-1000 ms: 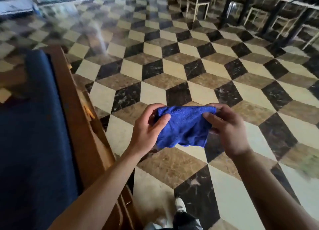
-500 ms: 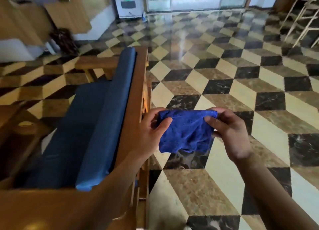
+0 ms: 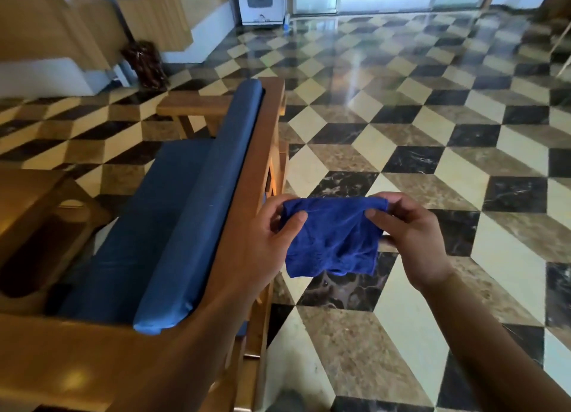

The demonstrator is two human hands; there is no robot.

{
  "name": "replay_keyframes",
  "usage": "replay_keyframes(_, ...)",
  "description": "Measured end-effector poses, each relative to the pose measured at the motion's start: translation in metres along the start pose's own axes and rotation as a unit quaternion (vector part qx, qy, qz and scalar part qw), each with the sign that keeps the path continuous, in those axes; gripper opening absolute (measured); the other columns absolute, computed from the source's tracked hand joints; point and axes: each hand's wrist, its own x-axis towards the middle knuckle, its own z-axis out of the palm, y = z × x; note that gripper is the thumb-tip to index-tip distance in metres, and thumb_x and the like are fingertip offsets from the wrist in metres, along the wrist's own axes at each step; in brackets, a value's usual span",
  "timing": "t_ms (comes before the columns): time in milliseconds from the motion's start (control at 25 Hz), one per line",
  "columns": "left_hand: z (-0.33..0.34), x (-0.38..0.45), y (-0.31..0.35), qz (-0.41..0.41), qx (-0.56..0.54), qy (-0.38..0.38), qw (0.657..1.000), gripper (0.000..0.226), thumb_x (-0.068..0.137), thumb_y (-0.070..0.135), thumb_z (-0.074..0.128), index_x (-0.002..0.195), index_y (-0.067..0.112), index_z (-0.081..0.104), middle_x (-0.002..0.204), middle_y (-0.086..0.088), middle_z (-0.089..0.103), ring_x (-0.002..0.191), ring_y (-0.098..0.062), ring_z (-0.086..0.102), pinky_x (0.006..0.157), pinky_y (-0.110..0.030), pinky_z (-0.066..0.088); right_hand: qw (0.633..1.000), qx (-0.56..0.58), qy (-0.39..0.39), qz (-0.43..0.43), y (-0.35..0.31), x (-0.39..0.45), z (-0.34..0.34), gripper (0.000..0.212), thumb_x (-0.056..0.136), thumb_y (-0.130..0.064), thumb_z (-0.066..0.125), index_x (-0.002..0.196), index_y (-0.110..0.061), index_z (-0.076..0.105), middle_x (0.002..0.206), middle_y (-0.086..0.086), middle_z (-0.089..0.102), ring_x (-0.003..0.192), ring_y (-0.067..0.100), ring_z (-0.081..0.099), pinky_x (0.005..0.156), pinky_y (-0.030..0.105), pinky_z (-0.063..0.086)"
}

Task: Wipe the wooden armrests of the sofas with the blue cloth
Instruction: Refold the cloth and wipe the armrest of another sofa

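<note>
Item 1, near armrest (image 3: 61,359): broad wooden slab at the lower left corner of the view, glossy, a light glare on its top. Your left forearm crosses above it. Risk: you hold the cloth out over the floor, off the sofa's back edge, so the first stroke means a reach back to the left; a loose corner could snag the frame on the way.

Item 2, sofa (image 3: 173,226): blue seat and back cushions in a wooden frame. Far armrest (image 3: 194,104): wooden, at the sofa's far end, well apart from your hands. Risk: probably the easier one to miss, since it sits beyond the cushions.

Item 3, left hand (image 3: 265,241): thumb and curled fingers pinching the cloth's upper left corner, just beside the wooden back rail.

Item 4, blue cloth (image 3: 332,238): deep blue, soft pile, creased; top edge stretched between both hands, lower edge hanging free with an uneven hem. It touches no wood. No wet patch shows; whether it is damp you cannot tell. Risk: spread this thin it would likely bunch or slip under your palm; a fold first would give a firmer pad.

Item 5, right hand (image 3: 414,241): thumb and fingers pinching the upper right corner. Risk: letting go on one side leaves the cloth dangling from one corner above the tiled floor (image 3: 448,139).
</note>
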Motion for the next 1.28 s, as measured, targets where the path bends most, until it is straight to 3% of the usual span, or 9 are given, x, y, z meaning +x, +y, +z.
replay_keyframes(280,0.012,0.049,-0.013,-0.003,-0.017,-0.01,1.0,0.027,0.089,0.052,0.065,0.113,0.039,0.063,0.108,0.006,0.07,0.107,-0.021,0.067,0.096,-0.05,0.053,1.0,0.011,0.007,0.009,0.007,0.054,-0.001,0.018,0.09,0.002,0.064,0.097,-0.014,0.069,0.089,0.0,0.075,0.08,0.015,0.072,0.063,0.027,0.059)
replay_keyframes(680,0.014,0.194,-0.056,-0.018,-0.113,-0.033,0.993,0.02,0.094,0.013,0.066,0.108,0.027,0.064,0.101,0.013,0.069,0.098,-0.008,0.067,0.086,-0.021,0.052,0.999,-0.01,0.031,0.017,0.014,0.197,0.035,0.02,0.089,0.001,0.065,0.095,-0.017,0.07,0.093,0.005,0.075,0.088,0.023,0.07,0.075,0.041,0.061)
replay_keyframes(960,0.012,0.3,-0.087,-0.012,-0.125,-0.042,0.991,0.019,0.093,0.013,0.068,0.11,0.021,0.064,0.097,0.022,0.068,0.094,-0.003,0.065,0.084,-0.015,0.049,0.998,-0.034,0.051,0.023,0.016,0.296,0.057,0.019,0.089,-0.001,0.066,0.096,-0.019,0.07,0.096,0.007,0.074,0.087,0.023,0.07,0.078,0.046,0.058)
replay_keyframes(1160,0.028,0.366,-0.11,-0.027,-0.124,-0.05,0.991,0.018,0.093,0.013,0.066,0.112,0.013,0.064,0.1,0.007,0.068,0.094,-0.011,0.065,0.083,-0.019,0.05,0.999,-0.026,0.043,0.02,0.022,0.366,0.056,0.02,0.09,0.001,0.063,0.094,-0.018,0.069,0.09,0.002,0.074,0.08,0.014,0.071,0.067,0.031,0.061)
replay_keyframes(1280,0.04,0.41,-0.121,-0.021,-0.102,-0.049,0.993,0.018,0.095,0.015,0.065,0.113,0.016,0.065,0.104,0.002,0.068,0.097,-0.017,0.065,0.085,-0.023,0.051,0.999,-0.015,0.037,0.019,0.027,0.415,0.051,0.017,0.091,0.003,0.062,0.096,-0.013,0.068,0.094,0.008,0.073,0.081,0.017,0.071,0.067,0.032,0.062)
